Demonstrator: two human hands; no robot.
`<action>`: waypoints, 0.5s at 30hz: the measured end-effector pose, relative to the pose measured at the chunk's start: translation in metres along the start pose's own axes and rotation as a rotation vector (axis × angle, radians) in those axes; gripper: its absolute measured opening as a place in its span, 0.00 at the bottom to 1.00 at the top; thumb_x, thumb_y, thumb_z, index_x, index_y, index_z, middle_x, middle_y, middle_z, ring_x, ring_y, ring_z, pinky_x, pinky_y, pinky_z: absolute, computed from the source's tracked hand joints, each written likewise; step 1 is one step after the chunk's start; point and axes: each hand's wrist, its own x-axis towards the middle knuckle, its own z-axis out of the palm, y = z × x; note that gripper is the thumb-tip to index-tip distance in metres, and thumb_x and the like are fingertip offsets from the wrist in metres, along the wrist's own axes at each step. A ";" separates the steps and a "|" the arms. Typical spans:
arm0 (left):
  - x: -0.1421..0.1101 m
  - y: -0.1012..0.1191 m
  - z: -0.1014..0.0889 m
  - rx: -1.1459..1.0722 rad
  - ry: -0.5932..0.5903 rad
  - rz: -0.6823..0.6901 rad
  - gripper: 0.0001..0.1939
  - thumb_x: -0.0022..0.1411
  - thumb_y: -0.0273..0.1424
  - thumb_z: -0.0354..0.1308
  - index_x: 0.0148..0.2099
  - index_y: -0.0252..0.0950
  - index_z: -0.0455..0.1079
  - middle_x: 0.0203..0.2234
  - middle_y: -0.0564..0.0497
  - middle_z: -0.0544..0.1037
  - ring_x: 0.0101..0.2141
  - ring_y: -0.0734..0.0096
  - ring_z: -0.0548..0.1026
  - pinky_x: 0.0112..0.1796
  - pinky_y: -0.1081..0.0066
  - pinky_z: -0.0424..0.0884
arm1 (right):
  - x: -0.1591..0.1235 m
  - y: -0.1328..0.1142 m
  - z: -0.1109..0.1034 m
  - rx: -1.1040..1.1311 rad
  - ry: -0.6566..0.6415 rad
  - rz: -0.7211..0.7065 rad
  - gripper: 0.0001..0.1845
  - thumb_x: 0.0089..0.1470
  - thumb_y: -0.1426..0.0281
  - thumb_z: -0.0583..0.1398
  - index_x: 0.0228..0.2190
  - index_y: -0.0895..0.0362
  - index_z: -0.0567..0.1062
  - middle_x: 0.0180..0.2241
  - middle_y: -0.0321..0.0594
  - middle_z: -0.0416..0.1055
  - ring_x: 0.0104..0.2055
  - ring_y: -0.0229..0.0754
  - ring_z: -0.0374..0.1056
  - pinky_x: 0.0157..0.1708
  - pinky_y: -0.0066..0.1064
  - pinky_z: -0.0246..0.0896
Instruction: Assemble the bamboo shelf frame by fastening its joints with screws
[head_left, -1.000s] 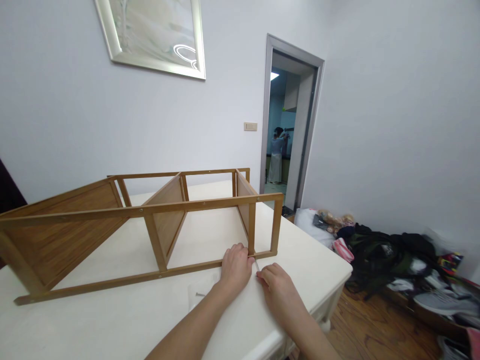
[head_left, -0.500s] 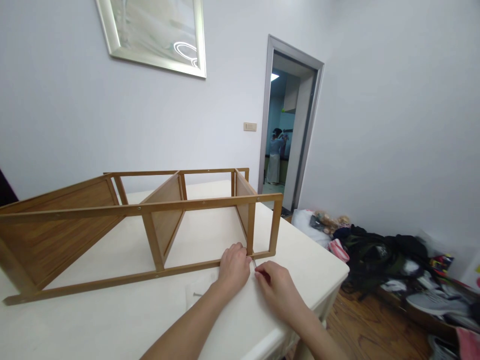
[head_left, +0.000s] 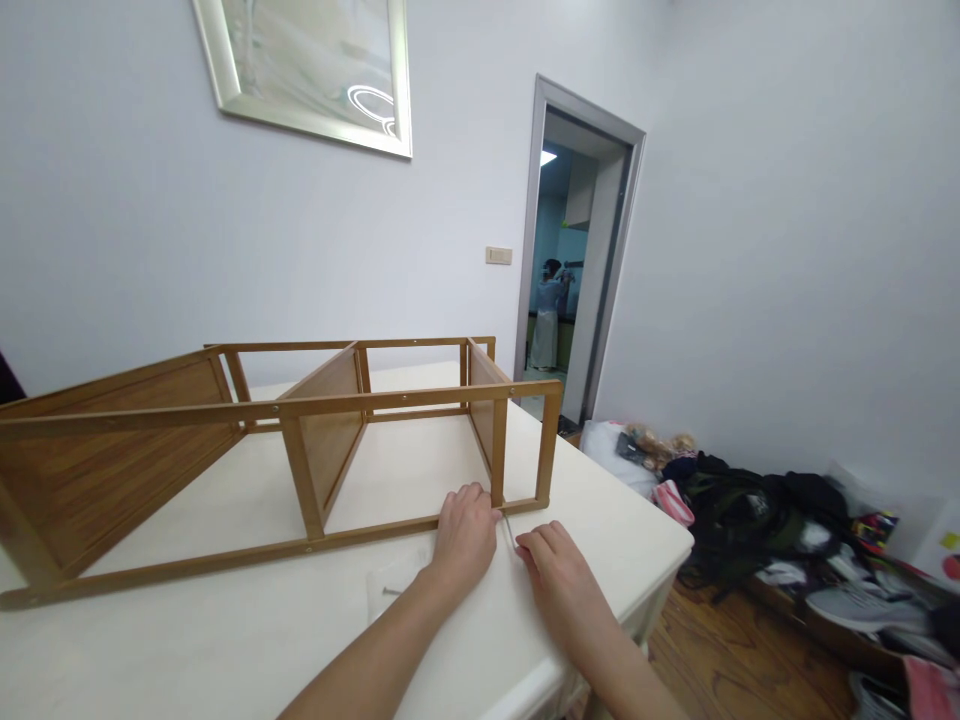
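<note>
A brown wooden shelf rack [head_left: 405, 400] lies on its side across the white table [head_left: 300, 640]. My left hand [head_left: 466, 535] is closed over its near lower rail, close to the right-hand shelf panel. Just right of it, my right hand [head_left: 555, 570] pinches a thin metal hex key [head_left: 509, 526] between thumb and fingers. The key's far end meets the rail beside the upright; the exact contact point is too small to make out. Beside my left forearm, a screw [head_left: 391, 591] lies on a clear plastic bag [head_left: 375, 580].
Right of the table, bags and clothes [head_left: 765, 500] are heaped, with grey shoes [head_left: 855, 605] near the wooden floor [head_left: 705, 650]. A framed picture [head_left: 315, 130] hangs on the wall. Through the doorway [head_left: 532, 230], another person [head_left: 549, 310] stands in the far room.
My right hand has shifted slightly down and turned, so more of the hex key shows between it and the rail. My left hand stays on the rail. The view has moved slightly.
</note>
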 end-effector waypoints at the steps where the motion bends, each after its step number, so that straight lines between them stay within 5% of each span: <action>1: 0.000 0.000 0.001 0.004 0.022 0.010 0.11 0.66 0.25 0.47 0.36 0.35 0.71 0.37 0.46 0.74 0.40 0.62 0.70 0.43 0.63 0.62 | 0.000 -0.001 -0.001 -0.051 -0.009 -0.036 0.13 0.61 0.81 0.50 0.32 0.57 0.71 0.29 0.41 0.68 0.34 0.44 0.63 0.34 0.35 0.60; 15: -0.001 -0.001 0.004 0.002 0.070 0.049 0.10 0.66 0.24 0.49 0.37 0.35 0.71 0.36 0.47 0.74 0.40 0.62 0.70 0.43 0.62 0.61 | 0.005 -0.005 -0.008 -0.372 -0.074 -0.186 0.15 0.61 0.80 0.52 0.25 0.57 0.70 0.26 0.42 0.65 0.30 0.46 0.59 0.31 0.39 0.54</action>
